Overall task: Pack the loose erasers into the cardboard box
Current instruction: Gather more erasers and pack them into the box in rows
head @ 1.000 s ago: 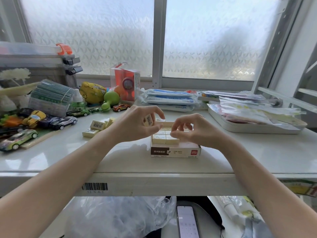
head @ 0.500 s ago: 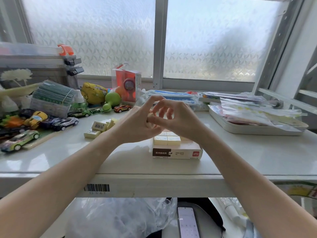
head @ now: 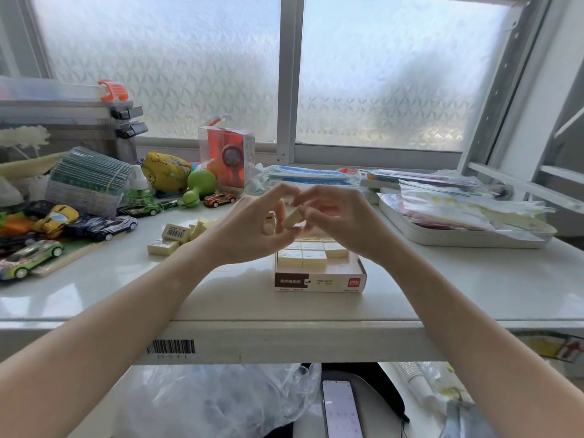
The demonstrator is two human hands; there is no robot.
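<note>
The cream eraser I am handling is in the air just above the back of the cardboard box, tilted, with its lower end toward my left palm. My right hand pinches its upper end between thumb and fingertips. My left hand is curled around from the other side, its fingertips closing toward the same eraser and touching my right fingers; a second small piece sits against the left fingers, too hidden to name. The box lies flat on the white shelf, open on top, with a packed block of erasers filling its left and back part, while the near right corner is bare cardboard. My wrists and palms cover the far rows, so I cannot tell how many are in.

To the left of the box, beyond my left forearm, the loose erasers lie in a small heap, one with a printed label facing up. Further left stand toy cars, a green bottle and a banded stack of cards. Behind them are a yellow soft toy and an orange boxed toy. On the right, a white tray holds plastic bags, well apart from the box. A phone lies below the shelf edge.
</note>
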